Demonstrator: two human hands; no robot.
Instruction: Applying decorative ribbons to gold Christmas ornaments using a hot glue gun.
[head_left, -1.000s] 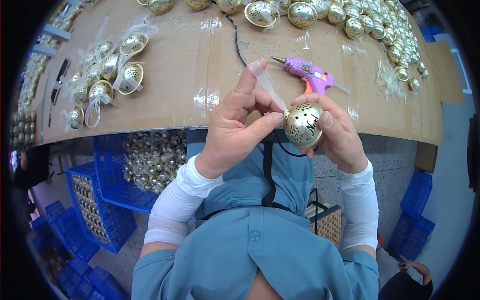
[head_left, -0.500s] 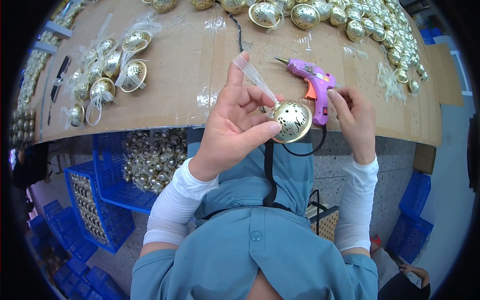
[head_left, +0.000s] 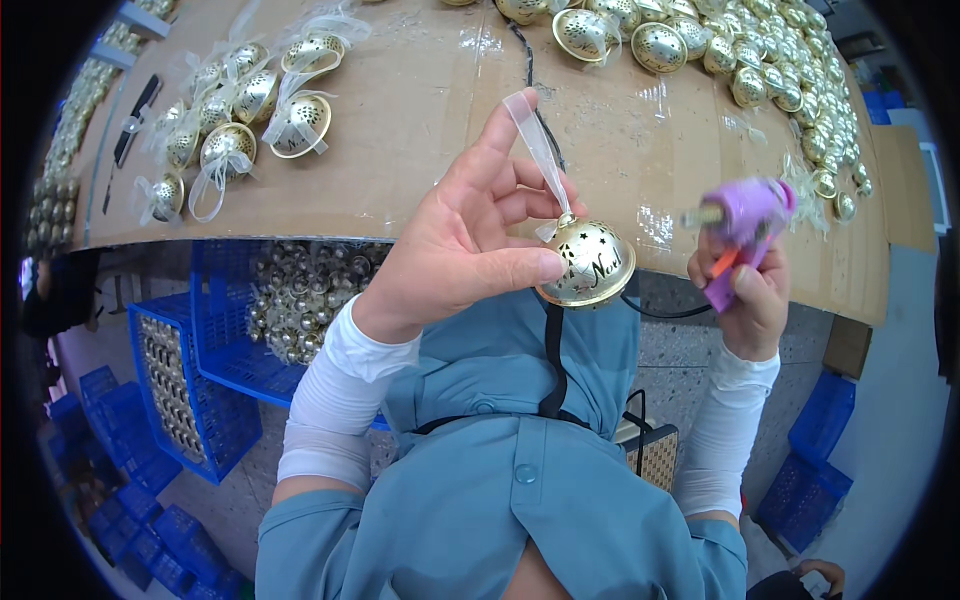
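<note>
Glue gun: motion-blurred, grip hidden inside right hand. Gold bells on far table: cut off by top edge. Crate contents: too small to tell.

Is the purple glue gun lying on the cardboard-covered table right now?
No, the right hand holds the purple glue gun up off the cardboard-covered table, beside the gold metal half-ball ornament in the left hand.

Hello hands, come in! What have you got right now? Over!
Left hand pinching gold half-ball ornament by its sheer ribbon. Right hand gripping purple glue gun, clear of the ornament. Nothing between them.
</note>
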